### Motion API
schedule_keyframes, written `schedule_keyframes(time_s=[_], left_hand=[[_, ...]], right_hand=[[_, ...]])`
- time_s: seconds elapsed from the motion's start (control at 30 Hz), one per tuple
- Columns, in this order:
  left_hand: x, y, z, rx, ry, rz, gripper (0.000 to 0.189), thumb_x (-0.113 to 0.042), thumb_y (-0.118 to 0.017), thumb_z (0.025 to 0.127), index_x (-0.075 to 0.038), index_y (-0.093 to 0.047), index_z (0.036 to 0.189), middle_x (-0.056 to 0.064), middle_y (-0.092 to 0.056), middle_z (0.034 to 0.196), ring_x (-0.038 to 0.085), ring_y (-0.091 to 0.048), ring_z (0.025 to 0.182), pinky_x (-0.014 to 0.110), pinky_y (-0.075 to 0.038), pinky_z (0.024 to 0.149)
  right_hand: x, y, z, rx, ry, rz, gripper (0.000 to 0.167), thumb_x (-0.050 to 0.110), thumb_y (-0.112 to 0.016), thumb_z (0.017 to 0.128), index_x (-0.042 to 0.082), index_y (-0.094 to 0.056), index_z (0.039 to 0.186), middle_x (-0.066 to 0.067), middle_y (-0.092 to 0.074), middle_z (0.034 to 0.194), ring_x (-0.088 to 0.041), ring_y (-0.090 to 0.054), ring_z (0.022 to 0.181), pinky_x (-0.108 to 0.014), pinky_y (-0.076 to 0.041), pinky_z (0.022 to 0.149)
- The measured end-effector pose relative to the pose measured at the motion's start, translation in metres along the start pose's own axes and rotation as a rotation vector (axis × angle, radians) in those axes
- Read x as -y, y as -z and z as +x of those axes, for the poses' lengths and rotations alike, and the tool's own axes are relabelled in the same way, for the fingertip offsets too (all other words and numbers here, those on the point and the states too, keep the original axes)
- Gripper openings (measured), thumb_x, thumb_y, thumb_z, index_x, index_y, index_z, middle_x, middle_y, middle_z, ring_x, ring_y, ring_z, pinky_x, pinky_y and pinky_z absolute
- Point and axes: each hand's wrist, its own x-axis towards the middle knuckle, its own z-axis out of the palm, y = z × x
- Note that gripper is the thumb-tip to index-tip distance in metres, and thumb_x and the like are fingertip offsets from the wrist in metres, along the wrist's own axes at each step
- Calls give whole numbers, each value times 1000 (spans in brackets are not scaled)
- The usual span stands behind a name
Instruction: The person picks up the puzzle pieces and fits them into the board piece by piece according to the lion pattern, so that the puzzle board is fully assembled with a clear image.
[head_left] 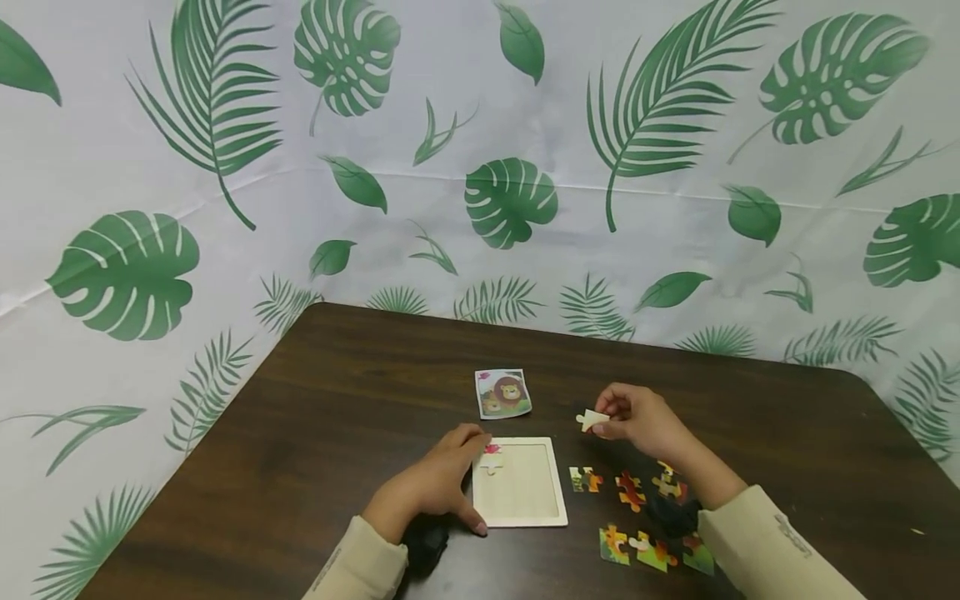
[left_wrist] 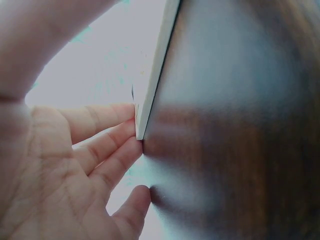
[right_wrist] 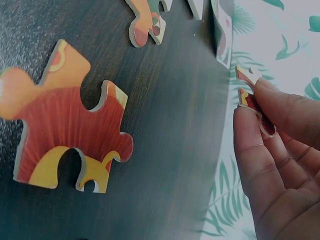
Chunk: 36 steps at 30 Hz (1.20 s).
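Observation:
My left hand (head_left: 438, 477) rests at the left side of a pale square puzzle tray (head_left: 525, 492), thumb by the near corner and fingers at the far one. In the left wrist view, fairly straight fingertips touch the tray's edge (left_wrist: 156, 80). One puzzle piece (head_left: 491, 461) with a pink patch lies in the tray's far left corner. To the right, my right hand (head_left: 637, 419) pinches another puzzle piece (head_left: 596, 419) between thumb and fingers, raised over the table. Dark red and yellow show on that piece (right_wrist: 255, 106) in the right wrist view.
Several loose puzzle pieces (head_left: 630, 492) lie right of the tray, partly under my right forearm. A lion picture card (head_left: 502, 393) lies beyond the tray on the dark wooden table (head_left: 360, 375). A leaf-patterned cloth (head_left: 420, 217) hangs behind the table.

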Motion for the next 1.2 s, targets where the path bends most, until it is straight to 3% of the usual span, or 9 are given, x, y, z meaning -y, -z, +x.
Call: schedule_keyframes(time_s=[0.33,0.8,1.2], left_hand=[[1,-5,-1,-13,-19,-8,108,-34,-90,52,2,-36,138,11,-32,134,29,-31,122,46,-30,100],[-4,-5,1,-1,-19,-13,108,-35,-90,52,2,-36,137,12,-32,133,30,-31,121,48,-30,99],[-4,-5,0,-5,-29,-19,107,-34,-90,52,3,-36,137,13,-32,133,31,-31,121,50,-30,98]], right_hand=[[0,-2,0,4,36,12,20,4,-75,75,5,-58,86,-4,-55,75,-20,-52,66,-30,-45,55],[3,-5,-1,17,1,67,19,2,-74,75,4,-58,86,-5,-55,76,-19,-53,67,-30,-48,58],[14,-21,2,61,43,128,16,1,-72,77,2,-59,86,-6,-56,76,-18,-55,67,-31,-50,59]])
